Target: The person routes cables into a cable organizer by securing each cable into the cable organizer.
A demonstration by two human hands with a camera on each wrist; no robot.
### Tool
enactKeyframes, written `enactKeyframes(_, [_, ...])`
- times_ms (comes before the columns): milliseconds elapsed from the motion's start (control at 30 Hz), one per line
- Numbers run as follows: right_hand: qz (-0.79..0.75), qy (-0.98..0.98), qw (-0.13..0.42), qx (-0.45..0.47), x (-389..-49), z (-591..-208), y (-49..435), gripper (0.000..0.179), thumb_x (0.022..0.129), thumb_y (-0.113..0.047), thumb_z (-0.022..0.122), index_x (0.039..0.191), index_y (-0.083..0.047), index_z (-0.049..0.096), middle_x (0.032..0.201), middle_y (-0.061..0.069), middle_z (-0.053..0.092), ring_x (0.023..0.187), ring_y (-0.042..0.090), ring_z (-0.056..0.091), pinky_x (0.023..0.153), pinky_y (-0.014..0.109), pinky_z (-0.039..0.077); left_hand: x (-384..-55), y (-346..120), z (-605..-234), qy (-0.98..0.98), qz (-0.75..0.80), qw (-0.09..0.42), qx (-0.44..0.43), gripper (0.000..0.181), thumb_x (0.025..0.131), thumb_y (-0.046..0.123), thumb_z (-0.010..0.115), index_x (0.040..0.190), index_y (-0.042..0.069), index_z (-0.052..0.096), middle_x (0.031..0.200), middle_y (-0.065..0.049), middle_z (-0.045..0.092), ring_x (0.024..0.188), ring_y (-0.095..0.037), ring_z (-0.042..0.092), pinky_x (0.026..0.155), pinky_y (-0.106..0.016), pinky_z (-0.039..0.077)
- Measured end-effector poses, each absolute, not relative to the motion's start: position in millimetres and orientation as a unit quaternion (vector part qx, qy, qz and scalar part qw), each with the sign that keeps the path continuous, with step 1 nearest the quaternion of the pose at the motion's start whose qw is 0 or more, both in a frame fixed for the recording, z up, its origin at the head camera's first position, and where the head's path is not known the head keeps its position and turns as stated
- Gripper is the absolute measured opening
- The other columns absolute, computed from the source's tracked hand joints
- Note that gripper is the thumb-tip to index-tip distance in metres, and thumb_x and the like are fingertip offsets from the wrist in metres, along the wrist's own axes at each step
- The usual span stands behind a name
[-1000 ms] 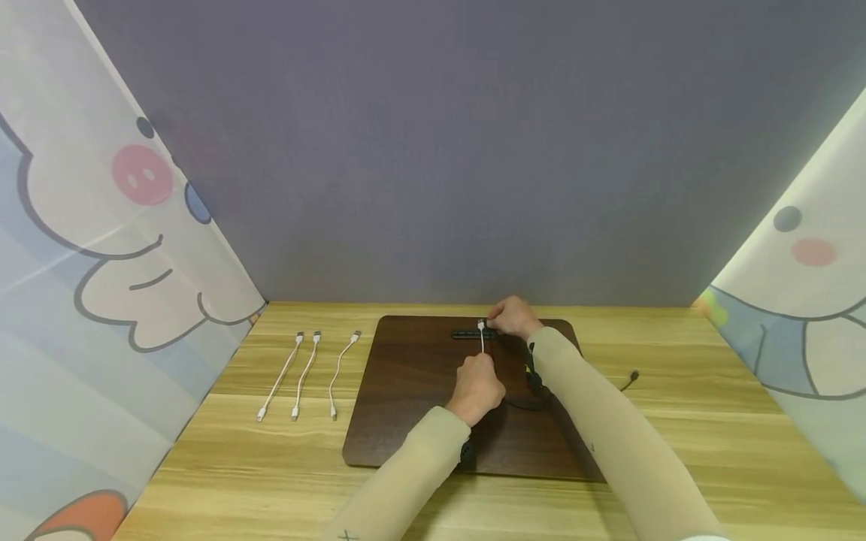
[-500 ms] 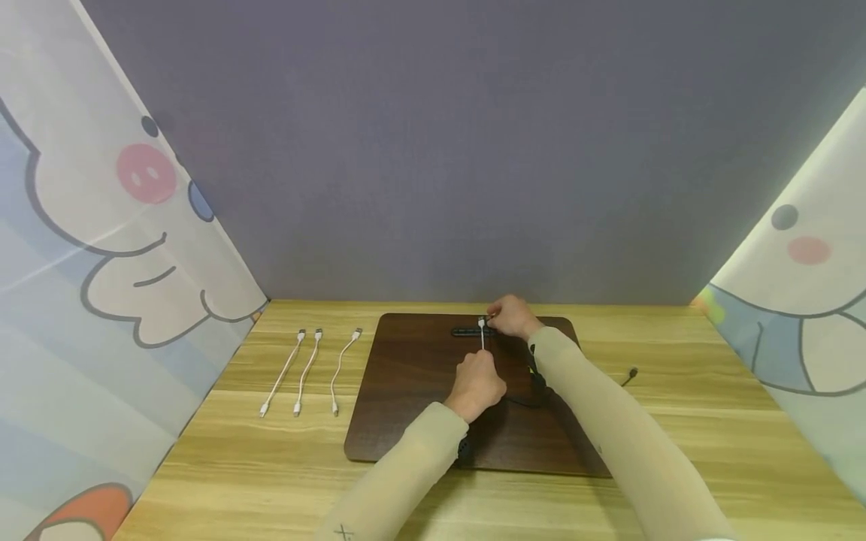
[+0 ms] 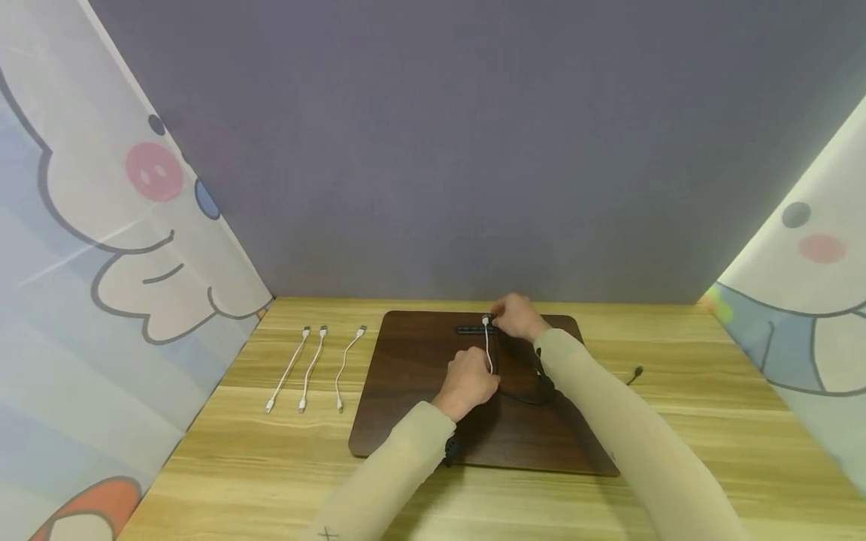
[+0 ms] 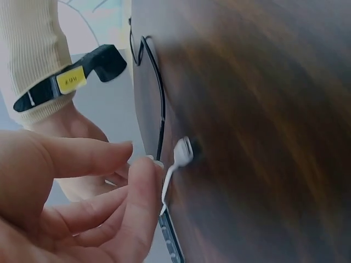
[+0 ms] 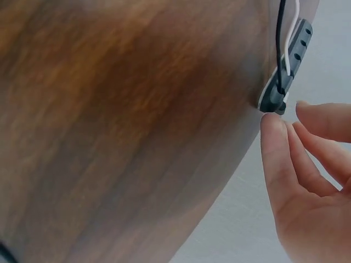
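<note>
Leftward edges the left hand [image 3: 467, 379], fingers apart beside the white cable [image 3: 487, 347] this side of the cable clip [image 3: 470, 330], whose slots seemingly grip it and the black cable [image 5: 279, 49], while the right hand [image 3: 519, 315], thumb and fingers parted, sits at the clip's end, probably steadying it!

Both arms [image 3: 629, 428] reach forward — the right hand [image 3: 519, 317] farther out than the left hand [image 3: 467, 382] — each thumb [image 4: 93, 155] parted from the fingers [image 4: 143, 203].

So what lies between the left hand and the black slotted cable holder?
Between the left hand and holder, the head view shows a thin white cable, a thin black cable and dark-brown wooden board.
</note>
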State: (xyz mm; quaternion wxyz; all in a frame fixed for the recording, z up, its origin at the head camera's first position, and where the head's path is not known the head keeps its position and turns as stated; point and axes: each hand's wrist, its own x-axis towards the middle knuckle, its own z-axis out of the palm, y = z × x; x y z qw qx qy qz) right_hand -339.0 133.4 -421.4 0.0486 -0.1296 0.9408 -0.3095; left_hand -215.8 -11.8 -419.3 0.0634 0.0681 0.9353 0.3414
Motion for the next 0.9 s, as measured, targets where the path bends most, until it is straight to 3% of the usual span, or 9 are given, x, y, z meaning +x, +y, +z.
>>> enactKeyframes(133, [-0.304, 0.943, 0.046, -0.129, -335.5, -416.6, 133.4, 0.028, 0.095, -0.007, 0.066, 0.12, 0.004, 0.07, 0.121, 0.021, 0.067, 0.123, 0.043, 0.052, 0.102, 0.055, 0.045, -216.5, -21.6, -417.1, 0.935, 0.341, 0.059, 0.073, 0.011, 0.091, 0.009, 0.074, 0.083, 0.001, 0.071, 0.067, -0.007, 0.066, 0.056, -0.019, 0.061, 0.055, -0.032, 0.051])
enactKeyframes(300, [-0.302, 0.943, 0.045, -0.129, -330.4, -413.3, 132.6, 0.025, 0.096, -0.008, 0.066, 0.118, 0.003, 0.07, 0.122, 0.02, 0.067, 0.121, 0.042, 0.055, 0.097, 0.054, 0.049, -219.5, -35.7, -412.4, 0.943, 0.32, 0.06, 0.074, 0.028, 0.093, 0.015, 0.074, 0.113, -0.005, 0.069, 0.103, -0.018, 0.071, 0.077, -0.027, 0.067, 0.07, -0.041, 0.058])
enactKeyframes(500, [-0.294, 0.943, 0.043, -0.149, -324.5, -412.2, 131.1, 0.021, 0.096, -0.007, 0.065, 0.114, 0.002, 0.071, 0.118, 0.02, 0.068, 0.108, 0.037, 0.063, 0.089, 0.05, 0.054, -225.3, -57.4, -407.5, 0.947, 0.307, 0.059, 0.074, 0.029, 0.095, 0.017, 0.072, 0.117, -0.003, 0.069, 0.109, -0.019, 0.071, 0.074, -0.025, 0.067, 0.071, -0.043, 0.058])
enactKeyframes(900, [-0.285, 0.936, 0.032, -0.202, -308.7, -412.6, 120.4, 0.021, 0.096, -0.009, 0.065, 0.112, 0.002, 0.072, 0.111, 0.016, 0.071, 0.103, 0.034, 0.066, 0.087, 0.048, 0.054, -234.7, -100.6, -404.7, 0.967, 0.239, -0.036, 0.079, 0.023, 0.097, 0.012, 0.066, 0.115, -0.002, 0.07, 0.111, -0.019, 0.071, 0.062, -0.02, 0.062, 0.054, -0.036, 0.053])
